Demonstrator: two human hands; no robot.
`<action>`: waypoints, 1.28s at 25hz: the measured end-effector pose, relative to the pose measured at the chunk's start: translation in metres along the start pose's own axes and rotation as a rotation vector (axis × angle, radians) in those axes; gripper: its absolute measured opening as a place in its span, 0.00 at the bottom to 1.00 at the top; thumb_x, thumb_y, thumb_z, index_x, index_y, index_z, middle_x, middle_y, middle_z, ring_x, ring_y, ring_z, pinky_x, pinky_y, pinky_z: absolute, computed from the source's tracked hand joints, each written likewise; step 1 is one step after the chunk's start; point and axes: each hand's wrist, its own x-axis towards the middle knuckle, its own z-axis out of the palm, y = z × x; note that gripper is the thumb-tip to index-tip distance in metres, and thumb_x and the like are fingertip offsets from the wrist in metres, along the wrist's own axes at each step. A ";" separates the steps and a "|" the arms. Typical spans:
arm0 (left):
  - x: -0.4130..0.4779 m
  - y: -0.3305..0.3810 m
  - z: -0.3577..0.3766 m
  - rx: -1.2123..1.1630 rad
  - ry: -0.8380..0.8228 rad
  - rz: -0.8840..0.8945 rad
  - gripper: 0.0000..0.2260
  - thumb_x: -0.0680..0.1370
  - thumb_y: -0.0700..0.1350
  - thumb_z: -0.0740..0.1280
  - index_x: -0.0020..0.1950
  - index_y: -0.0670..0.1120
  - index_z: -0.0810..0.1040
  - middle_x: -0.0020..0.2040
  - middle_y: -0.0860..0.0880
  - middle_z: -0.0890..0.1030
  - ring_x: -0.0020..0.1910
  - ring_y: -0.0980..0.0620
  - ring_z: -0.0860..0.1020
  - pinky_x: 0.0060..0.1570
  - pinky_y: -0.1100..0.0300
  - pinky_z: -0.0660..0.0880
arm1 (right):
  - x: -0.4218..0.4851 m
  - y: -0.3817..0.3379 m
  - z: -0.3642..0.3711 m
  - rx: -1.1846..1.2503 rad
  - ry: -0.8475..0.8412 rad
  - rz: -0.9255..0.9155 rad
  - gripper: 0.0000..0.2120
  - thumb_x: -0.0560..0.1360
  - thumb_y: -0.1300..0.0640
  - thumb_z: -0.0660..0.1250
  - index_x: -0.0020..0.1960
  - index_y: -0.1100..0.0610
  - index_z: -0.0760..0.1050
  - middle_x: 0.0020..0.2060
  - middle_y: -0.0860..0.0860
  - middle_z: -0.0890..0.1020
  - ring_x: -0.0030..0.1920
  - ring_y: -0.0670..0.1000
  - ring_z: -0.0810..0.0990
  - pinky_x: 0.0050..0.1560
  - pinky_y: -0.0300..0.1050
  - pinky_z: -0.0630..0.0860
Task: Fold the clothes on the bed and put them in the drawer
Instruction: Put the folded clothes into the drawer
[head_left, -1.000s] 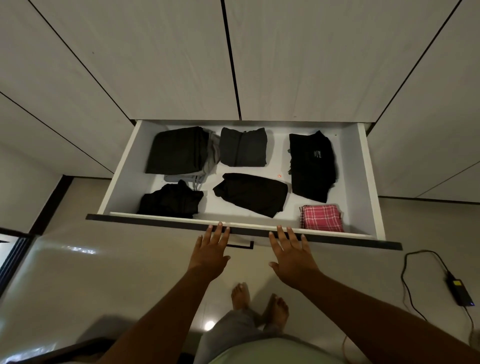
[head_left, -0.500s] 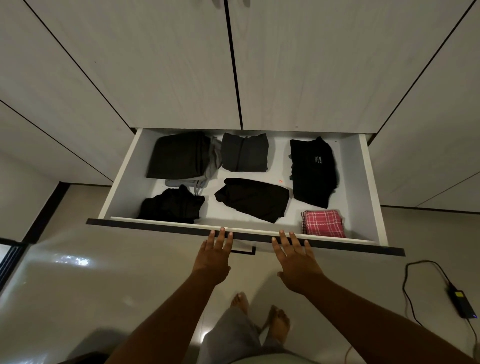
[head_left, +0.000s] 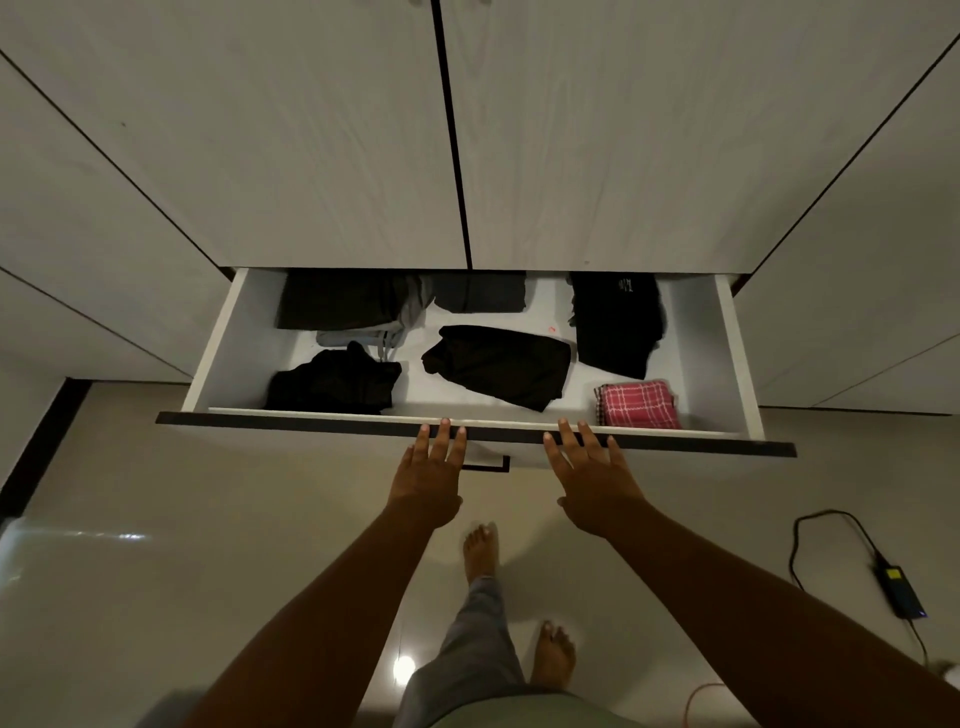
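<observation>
1. The white drawer (head_left: 693, 358) carries the clothes; its front rim touches my left fingers (head_left: 444, 436) and right fingers (head_left: 586, 441).
2. Just beyond my right fingers lies a red checked cloth (head_left: 638, 405).
3. Beyond my left fingers lies a folded black garment (head_left: 496, 364), and farther left a black bundle (head_left: 332, 384).

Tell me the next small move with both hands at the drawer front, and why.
Probably push the drawer straight in: the left hand and right hand lie flat against its dark front edge, folded clothes sit inside, and it stands partly out of the wardrobe.
</observation>
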 end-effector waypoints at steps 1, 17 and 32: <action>0.011 -0.002 -0.006 -0.007 0.004 0.007 0.47 0.79 0.56 0.68 0.82 0.48 0.36 0.82 0.43 0.37 0.81 0.38 0.39 0.80 0.45 0.48 | 0.009 0.003 -0.006 -0.002 0.006 0.016 0.46 0.80 0.43 0.66 0.83 0.52 0.38 0.82 0.56 0.39 0.82 0.62 0.41 0.78 0.67 0.49; 0.172 -0.049 -0.092 -0.060 0.206 0.098 0.37 0.80 0.53 0.67 0.82 0.42 0.51 0.82 0.41 0.53 0.81 0.41 0.52 0.79 0.45 0.55 | 0.171 0.022 -0.097 0.139 0.182 0.228 0.36 0.82 0.54 0.61 0.83 0.60 0.46 0.82 0.59 0.50 0.81 0.60 0.52 0.79 0.57 0.57; 0.244 -0.087 -0.110 -0.109 0.236 0.065 0.39 0.80 0.52 0.66 0.82 0.42 0.47 0.83 0.42 0.50 0.82 0.44 0.45 0.78 0.44 0.46 | 0.255 0.018 -0.117 0.109 0.041 0.206 0.37 0.84 0.48 0.54 0.81 0.64 0.37 0.82 0.62 0.44 0.82 0.61 0.42 0.80 0.58 0.43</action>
